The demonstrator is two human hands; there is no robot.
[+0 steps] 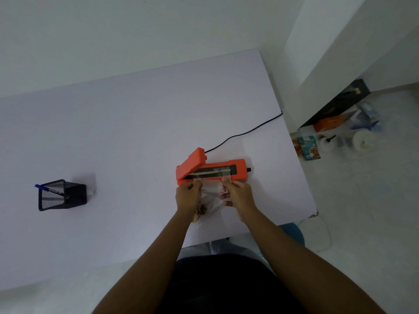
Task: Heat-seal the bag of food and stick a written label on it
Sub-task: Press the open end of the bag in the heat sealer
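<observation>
Bag [212,196], clear, food at its near end: mouth laid along the sealing strip of the orange heat sealer [212,169], lid raised. Left hand [188,196] and right hand [240,193] each pinch a mouth corner; left lies nearer the lid.

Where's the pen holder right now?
In the head view, the black mesh pen holder stands on the left of the white table, far left of the orange heat sealer.

You had no readable text in view; print on the packets [308,147] on the floor was too blurred.
</observation>
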